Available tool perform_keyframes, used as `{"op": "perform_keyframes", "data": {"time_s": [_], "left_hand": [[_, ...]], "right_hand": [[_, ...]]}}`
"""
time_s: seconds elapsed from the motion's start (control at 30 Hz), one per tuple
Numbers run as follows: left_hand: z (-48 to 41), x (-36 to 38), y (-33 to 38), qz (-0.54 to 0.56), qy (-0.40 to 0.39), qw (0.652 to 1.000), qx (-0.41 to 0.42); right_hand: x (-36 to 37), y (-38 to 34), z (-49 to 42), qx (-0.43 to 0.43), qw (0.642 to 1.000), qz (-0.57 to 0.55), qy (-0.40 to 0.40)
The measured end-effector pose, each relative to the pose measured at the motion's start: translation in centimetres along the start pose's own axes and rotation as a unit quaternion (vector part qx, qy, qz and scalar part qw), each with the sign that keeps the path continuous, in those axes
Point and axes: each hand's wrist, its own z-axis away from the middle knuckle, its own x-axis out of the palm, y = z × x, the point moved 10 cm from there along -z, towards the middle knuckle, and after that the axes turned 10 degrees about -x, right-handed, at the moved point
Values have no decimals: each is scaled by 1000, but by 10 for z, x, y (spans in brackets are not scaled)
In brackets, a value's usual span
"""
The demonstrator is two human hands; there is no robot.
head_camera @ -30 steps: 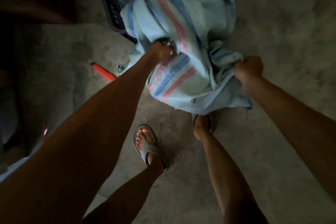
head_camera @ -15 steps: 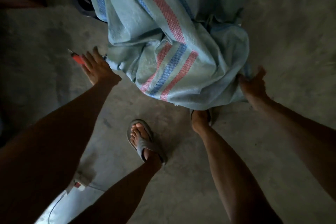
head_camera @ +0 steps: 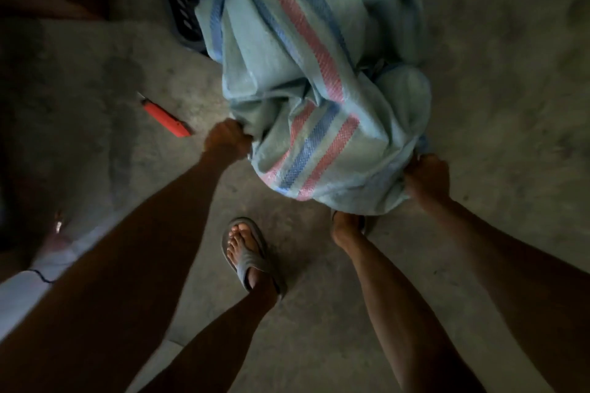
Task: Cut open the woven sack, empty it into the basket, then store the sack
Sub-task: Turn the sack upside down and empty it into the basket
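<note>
1. The concrete floor [head_camera: 479,265] lies under your feet.
2. The woven sack [head_camera: 306,112] leans with its upper end over the dark basket [head_camera: 178,6].
3. Your left hand [head_camera: 228,140] is clenched on the sack's lower left edge.
4. Your right hand [head_camera: 427,179] grips its lower right corner.
5. A red cutter [head_camera: 166,118] lies on the floor, near the left hand.

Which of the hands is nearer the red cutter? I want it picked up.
Left. The left hand grips the sack just right of the red cutter; the right hand grips its far side.
</note>
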Motion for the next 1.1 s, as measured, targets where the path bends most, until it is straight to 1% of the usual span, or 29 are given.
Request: {"op": "perform_keyframes", "data": {"time_s": [0.03,0.07,0.1,0.13,0.17,0.2,0.27,0.33,0.4,0.5,0.57,0.63,0.7,0.77,0.9,0.93,0.97,1.0,1.03,1.07,1.1], "left_hand": [[23,7,2,18,-66,998,-12],[39,-3,8,52,-38,998,0],[61,-10,10,95,-76,992,-25],[83,-34,14,107,-38,992,-47],[111,-62,20,115,-15,990,-76],[133,-81,23,134,-22,987,-90],[181,-129,27,201,-6,974,-108],[238,-184,34,274,24,955,-114],[295,-241,41,319,47,939,-116],[362,-316,44,381,59,913,-132],[386,-357,42,406,67,903,-125],[401,-395,49,402,67,907,-105],[409,-428,53,407,67,905,-103],[415,-465,59,416,85,900,-100],[415,-555,76,461,110,879,-53],[415,-578,80,457,99,882,-51],[412,-595,86,452,61,889,-53],[412,-609,92,440,26,896,-46],[408,-619,95,400,-3,915,-45],[411,-627,98,345,-15,937,-48],[409,-628,94,291,-19,955,-58]], "right_hand": [[-21,-17,13,-12,999,-21,26],[-43,-33,25,-18,998,-31,51],[-64,-50,36,-41,996,-40,65],[-92,-72,50,-69,992,-39,97],[-118,-92,62,-85,990,-39,108],[-145,-110,75,-94,988,-47,114],[-203,-147,107,-122,982,-47,133],[-259,-188,151,-156,977,-51,136],[-313,-232,192,-189,971,-60,133],[-386,-288,225,-202,968,-76,132],[-417,-318,232,-202,969,-92,109],[-445,-349,238,-202,969,-104,97],[-469,-381,246,-198,968,-126,83],[-497,-415,249,-199,966,-137,89],[-547,-475,246,-192,960,-175,103],[-558,-491,248,-190,960,-182,100],[-570,-506,248,-185,957,-200,100],[-581,-519,249,-177,949,-242,92],[-588,-530,249,-161,940,-293,72],[-591,-539,248,-136,933,-331,39],[-592,-545,250,-120,935,-335,-2]]}}
